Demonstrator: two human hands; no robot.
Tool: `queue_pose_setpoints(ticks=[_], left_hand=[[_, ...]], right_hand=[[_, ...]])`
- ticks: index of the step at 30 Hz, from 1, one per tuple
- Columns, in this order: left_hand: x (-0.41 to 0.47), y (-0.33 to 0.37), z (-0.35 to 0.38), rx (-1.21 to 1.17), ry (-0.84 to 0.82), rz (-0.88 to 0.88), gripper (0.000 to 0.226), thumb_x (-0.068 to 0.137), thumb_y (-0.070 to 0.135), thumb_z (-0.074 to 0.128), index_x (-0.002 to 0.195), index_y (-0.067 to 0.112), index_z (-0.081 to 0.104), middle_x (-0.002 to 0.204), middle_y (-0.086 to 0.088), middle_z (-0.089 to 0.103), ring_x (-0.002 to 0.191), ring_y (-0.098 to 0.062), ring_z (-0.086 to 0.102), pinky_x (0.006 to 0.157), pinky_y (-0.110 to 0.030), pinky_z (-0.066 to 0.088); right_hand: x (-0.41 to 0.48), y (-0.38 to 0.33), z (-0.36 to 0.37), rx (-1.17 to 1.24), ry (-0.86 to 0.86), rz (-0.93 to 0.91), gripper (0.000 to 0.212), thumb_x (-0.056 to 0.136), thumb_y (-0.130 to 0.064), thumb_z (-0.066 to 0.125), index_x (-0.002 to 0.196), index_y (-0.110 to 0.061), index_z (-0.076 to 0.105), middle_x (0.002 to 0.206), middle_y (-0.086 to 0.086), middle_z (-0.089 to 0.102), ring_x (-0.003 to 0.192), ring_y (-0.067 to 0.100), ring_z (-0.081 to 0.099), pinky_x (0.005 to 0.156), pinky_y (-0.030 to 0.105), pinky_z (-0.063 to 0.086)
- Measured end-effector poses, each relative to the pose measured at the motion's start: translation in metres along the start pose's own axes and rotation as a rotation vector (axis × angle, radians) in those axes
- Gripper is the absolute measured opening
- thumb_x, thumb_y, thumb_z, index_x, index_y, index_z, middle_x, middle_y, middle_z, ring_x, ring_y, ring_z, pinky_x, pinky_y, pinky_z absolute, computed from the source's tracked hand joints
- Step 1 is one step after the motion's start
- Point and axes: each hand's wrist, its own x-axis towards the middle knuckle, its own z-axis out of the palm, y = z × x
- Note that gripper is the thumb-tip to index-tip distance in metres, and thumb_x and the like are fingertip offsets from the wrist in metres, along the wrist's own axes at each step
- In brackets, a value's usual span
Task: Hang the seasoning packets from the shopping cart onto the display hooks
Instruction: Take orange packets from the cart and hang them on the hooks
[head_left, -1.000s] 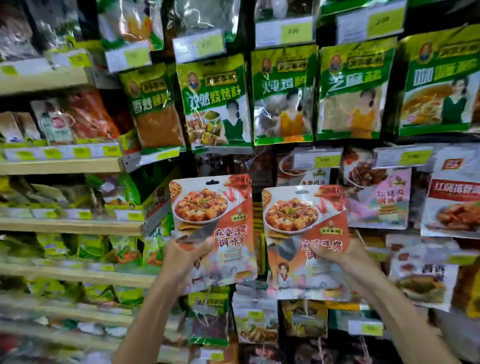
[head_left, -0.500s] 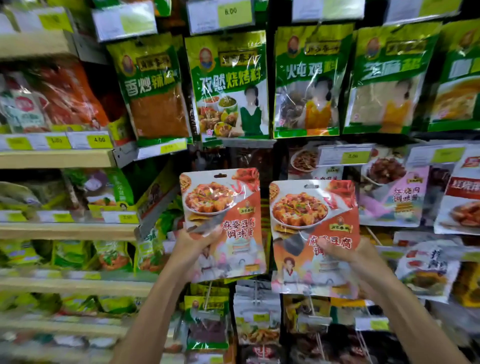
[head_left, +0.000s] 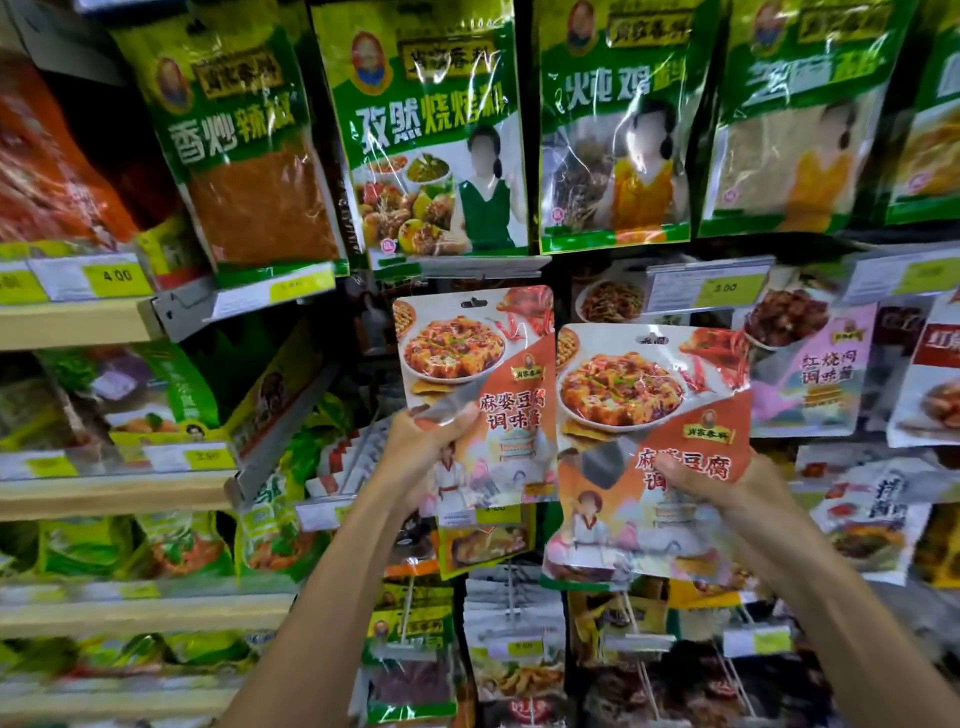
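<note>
Two matching seasoning packets, printed with a plate of mapo tofu on an orange and white ground, are held up side by side in front of the hanging display. The left seasoning packet (head_left: 483, 364) is gripped low on its left edge by the left hand (head_left: 423, 457); the thumb is pressed across the printed face and the remaining fingers are curled behind the pack, out of sight. The right seasoning packet (head_left: 623, 395) is held a little lower and nearer the camera by the right hand (head_left: 727, 486), pinched at its right side with the thumb laid over the red characters and the other fingers hidden behind. Both packs are kept upright, and their inner edges meet; whether one overlaps the other cannot be told. A dark hang slot (head_left: 474, 302) is seen at the top of the left pack, just below the row of green packets (head_left: 436, 145) hung above, but whether a hook has been threaded through it cannot be made out. A price label (head_left: 722, 287) is mounted up and to the right of the two packs, and a pink packet (head_left: 821, 384) is hung just beyond the right one. Bagged goods are stacked on a wooden shelf (head_left: 67, 322) at the left.
</note>
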Motion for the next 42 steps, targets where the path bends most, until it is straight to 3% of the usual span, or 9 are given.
queue_pose_setpoints(ticks=[4,11,18,22,27,29,34,37,42], left_hand=[[0.009,0.003,0.001,-0.033,-0.015,0.01,0.03,0.079,0.014,0.077,0.094,-0.01,0.068,0.093,-0.026,0.07,0.083,-0.034,0.063,0.087,-0.059,0.046],[0.011,-0.005,0.002,0.005,-0.053,-0.005,0.026,0.079,0.017,0.078,0.059,0.011,0.062,0.082,-0.022,0.059,0.08,-0.032,0.055,0.074,-0.043,0.042],[0.018,-0.003,0.004,-0.021,-0.059,-0.032,0.012,0.076,0.015,0.08,0.068,0.009,0.073,0.084,-0.02,0.072,0.082,-0.035,0.063,0.089,-0.058,0.047],[0.024,-0.009,0.003,-0.016,-0.064,-0.032,0.017,0.078,0.019,0.078,0.068,0.007,0.07,0.079,-0.017,0.07,0.079,-0.031,0.061,0.076,-0.042,0.048],[0.038,-0.014,0.003,0.013,-0.074,-0.036,0.021,0.079,0.02,0.078,0.078,0.002,0.069,0.08,-0.014,0.069,0.079,-0.028,0.062,0.075,-0.038,0.047],[0.045,-0.016,0.004,0.052,-0.076,-0.027,0.019,0.079,0.022,0.077,0.069,0.008,0.068,0.072,-0.008,0.069,0.074,-0.024,0.063,0.07,-0.032,0.049],[0.072,-0.019,0.01,0.081,-0.003,-0.04,0.026,0.078,0.02,0.079,0.056,0.016,0.067,0.075,-0.013,0.071,0.077,-0.028,0.064,0.082,-0.045,0.053],[0.09,-0.022,0.012,0.09,0.004,-0.058,0.022,0.077,0.023,0.08,0.06,0.016,0.068,0.085,-0.019,0.071,0.082,-0.031,0.063,0.087,-0.049,0.052],[0.115,-0.028,0.012,0.1,-0.015,-0.073,0.023,0.079,0.024,0.078,0.059,0.019,0.07,0.071,-0.005,0.07,0.075,-0.024,0.06,0.071,-0.034,0.05]], right_hand=[[0.0,0.003,0.005,-0.001,0.015,0.01,0.029,0.069,-0.024,0.074,0.094,-0.011,0.067,0.088,0.002,0.076,0.08,0.014,0.073,0.069,0.026,0.05],[-0.004,0.004,0.006,-0.01,0.031,0.041,0.033,0.07,-0.024,0.074,0.098,-0.007,0.066,0.09,0.004,0.076,0.082,0.016,0.073,0.071,0.028,0.049],[-0.005,0.006,0.006,0.007,0.036,0.058,0.036,0.069,-0.02,0.075,0.099,-0.004,0.065,0.089,0.006,0.076,0.082,0.016,0.074,0.072,0.03,0.049],[-0.005,0.007,0.005,0.025,0.048,0.052,0.033,0.068,-0.019,0.074,0.097,-0.006,0.065,0.089,0.006,0.076,0.082,0.018,0.074,0.072,0.031,0.05],[-0.001,0.01,0.003,0.031,0.057,0.077,0.034,0.068,-0.019,0.074,0.098,-0.006,0.066,0.09,0.007,0.076,0.082,0.018,0.073,0.072,0.032,0.05],[0.0,0.01,0.001,0.03,0.06,0.087,0.035,0.069,-0.02,0.074,0.099,-0.005,0.065,0.09,0.007,0.076,0.083,0.018,0.073,0.07,0.033,0.051],[0.003,0.008,-0.002,0.065,0.067,0.096,0.03,0.071,-0.016,0.072,0.097,-0.003,0.067,0.086,0.006,0.076,0.076,0.016,0.074,0.052,0.018,0.055],[0.006,0.01,-0.005,0.035,0.086,0.082,0.035,0.068,-0.019,0.073,0.098,-0.002,0.067,0.087,0.005,0.077,0.078,0.015,0.074,0.063,0.024,0.055],[0.009,0.012,-0.011,0.02,0.098,0.079,0.034,0.069,-0.02,0.072,0.099,-0.004,0.068,0.092,0.006,0.076,0.084,0.017,0.073,0.069,0.029,0.053]])
